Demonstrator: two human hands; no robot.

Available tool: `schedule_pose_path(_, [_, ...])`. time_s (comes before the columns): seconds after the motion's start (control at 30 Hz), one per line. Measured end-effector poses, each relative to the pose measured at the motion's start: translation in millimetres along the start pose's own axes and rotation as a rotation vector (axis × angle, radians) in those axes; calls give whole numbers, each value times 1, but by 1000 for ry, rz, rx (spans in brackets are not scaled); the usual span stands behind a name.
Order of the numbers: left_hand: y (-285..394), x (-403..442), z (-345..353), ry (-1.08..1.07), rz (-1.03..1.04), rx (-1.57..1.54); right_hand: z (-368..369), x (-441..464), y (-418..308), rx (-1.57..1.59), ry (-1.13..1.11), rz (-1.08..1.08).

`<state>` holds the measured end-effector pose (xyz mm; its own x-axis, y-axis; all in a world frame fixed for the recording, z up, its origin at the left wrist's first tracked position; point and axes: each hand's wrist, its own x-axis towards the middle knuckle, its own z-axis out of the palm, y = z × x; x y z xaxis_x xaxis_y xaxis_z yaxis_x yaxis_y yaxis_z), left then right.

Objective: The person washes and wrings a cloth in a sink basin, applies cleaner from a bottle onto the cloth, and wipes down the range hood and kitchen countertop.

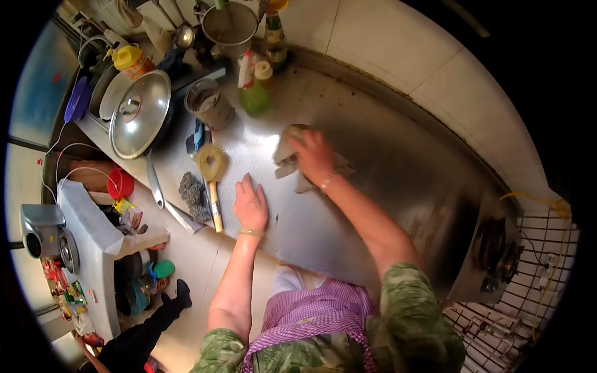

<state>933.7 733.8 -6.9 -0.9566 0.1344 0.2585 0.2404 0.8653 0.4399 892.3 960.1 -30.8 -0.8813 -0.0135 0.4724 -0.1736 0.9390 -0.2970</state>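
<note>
My right hand (314, 155) presses a grey-beige cloth (287, 149) onto the stainless steel counter (367, 230), its fingers bent over the cloth. Part of the cloth spreads out beneath the palm and wrist. My left hand (250, 206) lies flat near the counter's front edge, fingers stretched out and holding nothing. Left of it are a brush with a round yellowish head (213, 163) and a grey steel wool scourer (194, 196). Just beyond them lies a blue-handled tool (198, 133).
A lidded pan (141, 115) stands at the left, near a metal can (210, 104) and a green spray bottle (254, 96). A sieve (229, 25) and a dark bottle (275, 40) stand by the wall. Gas burners (500, 248) are at right. Another person's dark-clothed leg (152, 323) shows lower left.
</note>
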Motion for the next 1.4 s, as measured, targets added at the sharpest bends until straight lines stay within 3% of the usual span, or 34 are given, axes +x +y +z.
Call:
schedule_pose_path(0.1, [0,-2,7,-76,-41,56,35,75,6,-89,-11,58])
schedule_pose_path(0.2, [1,0,12,-103,-55,83,61,134,53,-176,-21,246])
schedule_pose_path(0.3, [6,3,10,-156,-82,145,59,145,109,-242,-9,277])
schedule_pose_path(0.53, [1,5,15,-182,-57,188,-78,82,150,-261,-89,373])
schedule_pose_path(0.63, [5,7,8,-206,-79,165,-121,25,183,-257,-75,605])
schedule_pose_path(0.73, [5,10,13,-177,-67,152,-159,20,164,-220,-72,863])
schedule_pose_path(0.83, [6,7,11,-170,-61,153,-100,4,167,-416,-50,775])
schedule_pose_path(0.97, [12,3,13,-180,-38,179,-28,52,119,-72,153,128])
schedule_pose_path(1.07, [14,2,14,-167,-17,193,-39,42,143,-163,-24,243])
schedule_pose_path(1.13, [14,0,14,-178,-12,204,-84,4,183,-221,106,394])
schedule_pose_path(1.17, [15,-1,14,-172,-16,208,-105,-24,216,-141,114,568])
schedule_pose_path(1.27, [17,-2,14,-177,-2,217,-197,-134,271,-367,128,834])
schedule_pose_path(1.4, [16,-5,11,-177,43,224,-267,-291,294,-733,-61,1029])
